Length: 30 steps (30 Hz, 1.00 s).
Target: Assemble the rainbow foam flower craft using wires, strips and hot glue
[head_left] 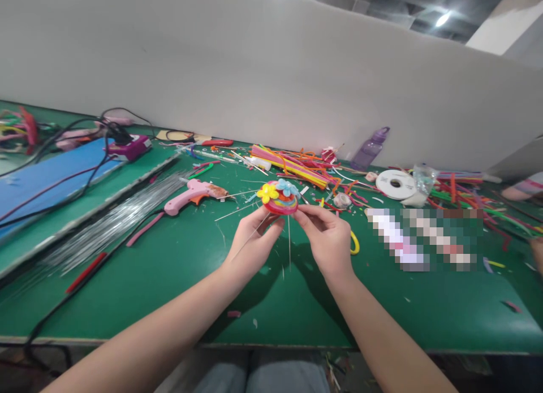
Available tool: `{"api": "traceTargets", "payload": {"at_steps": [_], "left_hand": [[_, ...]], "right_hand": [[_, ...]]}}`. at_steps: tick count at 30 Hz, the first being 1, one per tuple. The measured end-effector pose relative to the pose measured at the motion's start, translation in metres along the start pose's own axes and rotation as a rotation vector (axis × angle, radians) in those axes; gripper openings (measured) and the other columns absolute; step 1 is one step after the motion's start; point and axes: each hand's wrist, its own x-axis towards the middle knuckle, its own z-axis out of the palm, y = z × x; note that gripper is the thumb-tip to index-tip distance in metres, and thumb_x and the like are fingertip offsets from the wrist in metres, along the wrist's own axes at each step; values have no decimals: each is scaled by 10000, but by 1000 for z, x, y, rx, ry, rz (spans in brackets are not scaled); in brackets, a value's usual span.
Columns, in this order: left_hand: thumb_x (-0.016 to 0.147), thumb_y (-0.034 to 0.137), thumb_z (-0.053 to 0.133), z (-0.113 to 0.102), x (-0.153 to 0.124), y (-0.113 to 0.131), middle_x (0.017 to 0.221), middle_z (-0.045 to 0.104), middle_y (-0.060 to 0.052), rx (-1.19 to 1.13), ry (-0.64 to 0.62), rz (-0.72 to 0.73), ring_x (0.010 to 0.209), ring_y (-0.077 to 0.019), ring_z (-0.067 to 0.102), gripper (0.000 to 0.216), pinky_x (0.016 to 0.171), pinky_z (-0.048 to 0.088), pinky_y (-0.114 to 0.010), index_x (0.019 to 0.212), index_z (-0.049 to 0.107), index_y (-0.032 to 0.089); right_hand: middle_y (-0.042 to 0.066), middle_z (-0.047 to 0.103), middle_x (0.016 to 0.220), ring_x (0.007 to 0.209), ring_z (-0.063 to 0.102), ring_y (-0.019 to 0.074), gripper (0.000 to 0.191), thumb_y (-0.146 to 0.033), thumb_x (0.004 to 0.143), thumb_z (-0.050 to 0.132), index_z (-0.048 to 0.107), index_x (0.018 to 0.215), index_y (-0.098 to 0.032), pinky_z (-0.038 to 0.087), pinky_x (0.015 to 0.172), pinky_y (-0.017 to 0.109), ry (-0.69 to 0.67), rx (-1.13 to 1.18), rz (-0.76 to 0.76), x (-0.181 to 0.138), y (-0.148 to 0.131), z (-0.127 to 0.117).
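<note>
Both my hands hold a small round craft piece (280,198) above the green table (169,280). It is a red and pink coil with a yellow flower and a light blue flower on top, and thin wires stick out below it. My left hand (253,240) pinches it from the lower left, fingers closed on the piece and a wire. My right hand (324,234) pinches its right edge with thumb and fingers closed.
A pink glue gun (193,194) lies left of the piece. A bundle of silver wires (110,223) lies further left. Coloured pipe cleaners (292,164), a white tape roll (396,184) and a purple bottle (369,150) sit behind. Another person's hand (520,190) shows at far right.
</note>
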Motion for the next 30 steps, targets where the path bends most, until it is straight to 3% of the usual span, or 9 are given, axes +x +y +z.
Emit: {"api": "traceTargets", "payload": {"at_steps": [12,20,25,30], "left_hand": [[799,205,625,1,0,-2,1171,690,-48,-27,-25,4,1123,-214,618,282,1019,445,-351,1075,685,196],[784,230,649,1,0,-2,1156,696,-54,-50,18,-19,1109,-221,625,264,1016,453,-355,1043,680,189],[775,205,651,1,1,-3,1153,698,-50,-67,1,-9,1110,-214,625,252,1022,447,-346,1024,684,187],[783,213,648,1,0,-2,1170,690,-54,-75,-7,-5,1116,-216,623,260,1018,450,-340,1039,676,178]], "right_hand": [[42,747,855,783,712,184,213,-357,751,731,709,895,-201,590,767,341,-31,90,76,-1,3,0],[37,717,920,883,675,177,123,-331,770,711,725,833,-227,575,699,277,-35,-19,-40,0,2,-1],[23,717,856,799,681,155,243,-326,758,729,678,970,-219,575,701,276,9,27,18,0,2,0],[24,720,838,775,684,156,182,-334,760,725,685,885,-208,574,696,277,4,21,8,-1,3,1]]}}
